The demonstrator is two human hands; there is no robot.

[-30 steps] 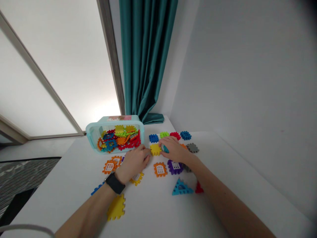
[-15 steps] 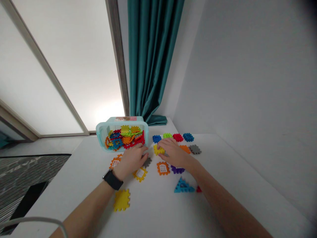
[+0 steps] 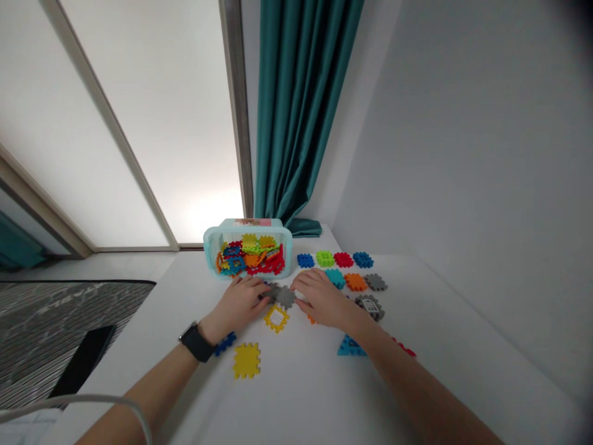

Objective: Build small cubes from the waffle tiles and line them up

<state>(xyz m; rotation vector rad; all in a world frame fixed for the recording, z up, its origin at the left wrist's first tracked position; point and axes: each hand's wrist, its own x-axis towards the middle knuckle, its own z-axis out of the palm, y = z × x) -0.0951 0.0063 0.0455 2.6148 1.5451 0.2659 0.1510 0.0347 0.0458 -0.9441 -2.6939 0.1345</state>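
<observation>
grey toothed pieces (image 3: 285, 297) lie on the table (image 3: 306, 389) between the left hand (image 3: 238, 306) and right hand (image 3: 322, 300). both are curved close beside them; whether either pinches one, i cannot tell.

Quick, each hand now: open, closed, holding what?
Left hand: half-curled at gray notched tiles; grip unclear.
Right hand: half-curled beside those tiles; grip unclear.

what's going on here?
A person's left hand and right hand flank gray toothed tiles on a white table, fingertips near the tiles' edges; whether either hand grips is unclear. Beyond the left hand, a light-blue bin holds mixed-color pieces. A yellow square tile lies on the near side.
</observation>
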